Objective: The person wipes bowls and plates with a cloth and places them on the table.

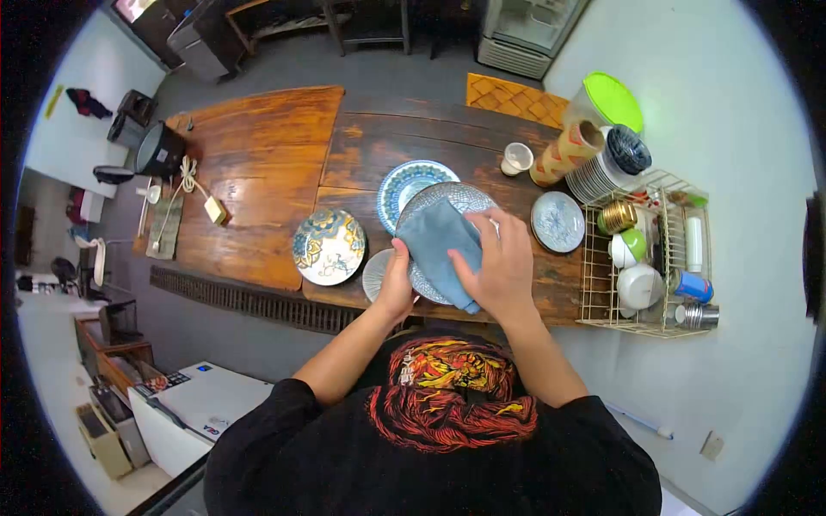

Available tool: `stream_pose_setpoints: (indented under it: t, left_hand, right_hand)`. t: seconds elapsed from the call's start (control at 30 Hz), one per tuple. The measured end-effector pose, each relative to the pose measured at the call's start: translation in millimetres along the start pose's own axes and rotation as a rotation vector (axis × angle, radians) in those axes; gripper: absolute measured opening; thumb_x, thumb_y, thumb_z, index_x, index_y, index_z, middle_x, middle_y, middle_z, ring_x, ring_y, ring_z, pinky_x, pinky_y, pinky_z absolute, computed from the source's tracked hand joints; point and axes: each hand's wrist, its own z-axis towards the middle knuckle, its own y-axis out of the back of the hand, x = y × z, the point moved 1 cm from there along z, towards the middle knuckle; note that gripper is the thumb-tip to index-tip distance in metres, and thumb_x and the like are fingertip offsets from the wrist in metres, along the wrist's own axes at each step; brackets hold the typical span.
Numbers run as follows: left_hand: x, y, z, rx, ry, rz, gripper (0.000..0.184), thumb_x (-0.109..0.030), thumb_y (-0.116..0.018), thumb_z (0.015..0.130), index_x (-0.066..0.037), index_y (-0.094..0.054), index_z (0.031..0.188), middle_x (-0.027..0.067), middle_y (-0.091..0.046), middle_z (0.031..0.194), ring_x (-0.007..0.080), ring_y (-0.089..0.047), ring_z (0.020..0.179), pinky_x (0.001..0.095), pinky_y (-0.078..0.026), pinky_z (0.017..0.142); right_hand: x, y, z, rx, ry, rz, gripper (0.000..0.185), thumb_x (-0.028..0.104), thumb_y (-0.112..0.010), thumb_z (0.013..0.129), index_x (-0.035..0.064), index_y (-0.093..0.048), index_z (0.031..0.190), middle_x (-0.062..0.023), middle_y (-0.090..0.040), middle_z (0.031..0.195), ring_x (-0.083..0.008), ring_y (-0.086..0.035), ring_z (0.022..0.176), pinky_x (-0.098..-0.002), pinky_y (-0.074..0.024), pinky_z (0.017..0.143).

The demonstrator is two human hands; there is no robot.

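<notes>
A grey-blue cloth (440, 249) lies across a grey patterned plate (460, 196), which is raised in front of me. My left hand (396, 285) grips the plate's near left edge, its thumb up against the cloth. From the right, my right hand (502, 262) has its fingers and thumb bent over the cloth and presses it against the plate. Behind it rests a blue-rimmed plate (389, 191). A plate with yellow and blue flowers (329, 258) sits left of my hands. Partly hidden by my left hand is a small grey ribbed dish (373, 273).
Right of my hands is a small blue-patterned plate (557, 222). A wire rack (632, 327) with bowls and cups borders the table's right side. Behind stand a clear cup (517, 159), a tan patterned roll (564, 155) and stacked bowls (598, 176). A power strip (215, 209) lies far left.
</notes>
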Motion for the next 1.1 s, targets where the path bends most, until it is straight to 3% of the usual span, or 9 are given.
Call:
stream_pose_setpoints:
  t: [0.13,0.33,0.47,0.5,0.6,0.67,0.73,1.0,1.1]
  left_hand:
    - [-11,8,-17,-0.076,-0.072,0.208,0.064,-0.055,-0.030,0.106,-0.002,-0.053,0.133,0.0116,-0.060,0.127,0.0181,-0.060,0.107,0.0292,-0.048,0.091]
    - [-10,11,-29,-0.012,-0.036,0.205,0.060,-0.051,-0.031,0.108,0.000,-0.055,0.128,0.0112,-0.061,0.118,0.0168,-0.058,0.100,0.0298,-0.048,0.086]
    - [-10,19,-39,-0.111,-0.070,0.264,0.058,-0.048,-0.029,0.108,0.002,-0.055,0.121,0.0114,-0.060,0.108,0.0164,-0.055,0.091,0.0300,-0.048,0.083]
    - [-6,21,-39,-0.127,-0.081,0.271,0.058,-0.048,-0.029,0.108,0.002,-0.055,0.121,0.0114,-0.060,0.108,0.0164,-0.055,0.091,0.0300,-0.048,0.083]
    - [-4,21,-36,-0.156,-0.118,0.409,0.058,-0.049,-0.029,0.108,0.003,-0.054,0.120,0.0131,-0.059,0.110,0.0176,-0.055,0.091,0.0300,-0.048,0.083]
    - [-10,21,-34,-0.201,-0.115,0.369,0.058,-0.049,-0.029,0.108,0.002,-0.053,0.121,0.0134,-0.059,0.110,0.0183,-0.055,0.091,0.0306,-0.048,0.082]
    - [-12,18,-34,-0.236,-0.102,0.329,0.059,-0.049,-0.029,0.108,0.002,-0.053,0.123,0.0137,-0.058,0.110,0.0190,-0.055,0.091,0.0312,-0.049,0.081]
    - [9,-17,-35,-0.227,-0.236,0.351,0.062,-0.054,-0.032,0.106,0.001,-0.051,0.129,0.0148,-0.061,0.115,0.0196,-0.061,0.094,0.0315,-0.052,0.077]
    - [10,-30,-36,-0.203,-0.233,0.363,0.066,-0.057,-0.035,0.105,0.001,-0.051,0.131,0.0140,-0.064,0.115,0.0188,-0.064,0.091,0.0312,-0.054,0.075]
  right_hand:
    - [41,-4,-1,0.002,0.061,0.121,0.046,0.020,-0.072,0.073,0.0047,-0.060,0.114,-0.0148,-0.060,0.109,-0.0312,-0.059,0.095,-0.0388,-0.0491,0.084]
    - [60,-23,2,0.200,-0.172,0.144,0.063,0.029,-0.071,0.074,-0.0004,-0.055,0.127,-0.0192,-0.059,0.109,-0.0380,-0.060,0.096,-0.0423,-0.0515,0.083]
    - [54,-43,1,0.300,-0.199,0.113,0.056,0.024,-0.067,0.079,-0.0017,-0.055,0.127,-0.0213,-0.059,0.109,-0.0392,-0.062,0.090,-0.0435,-0.0521,0.077]
    - [50,-57,4,0.312,-0.246,0.068,0.049,0.019,-0.065,0.079,-0.0003,-0.057,0.123,-0.0200,-0.060,0.109,-0.0378,-0.062,0.087,-0.0439,-0.0517,0.072]
    - [37,-72,-11,0.028,-0.161,-0.011,0.039,0.015,-0.064,0.075,0.0048,-0.062,0.113,-0.0144,-0.064,0.099,-0.0347,-0.062,0.080,-0.0417,-0.0506,0.067]
    - [29,-63,-19,0.025,-0.119,0.047,0.037,0.015,-0.063,0.074,0.0073,-0.065,0.111,-0.0125,-0.065,0.096,-0.0336,-0.063,0.079,-0.0406,-0.0506,0.067]
    - [35,-31,-28,0.297,-0.024,0.154,0.038,0.015,-0.064,0.072,0.0120,-0.067,0.110,-0.0099,-0.066,0.095,-0.0317,-0.064,0.079,-0.0385,-0.0511,0.068]
    - [-2,12,-51,0.158,0.024,0.135,0.035,0.028,-0.073,0.074,0.0125,-0.070,0.105,-0.0096,-0.070,0.088,-0.0308,-0.066,0.078,-0.0390,-0.0519,0.065]
    - [-57,18,-49,0.081,-0.326,0.218,0.036,0.028,-0.074,0.079,0.0060,-0.068,0.107,-0.0127,-0.071,0.082,-0.0326,-0.064,0.068,-0.0387,-0.0508,0.063]
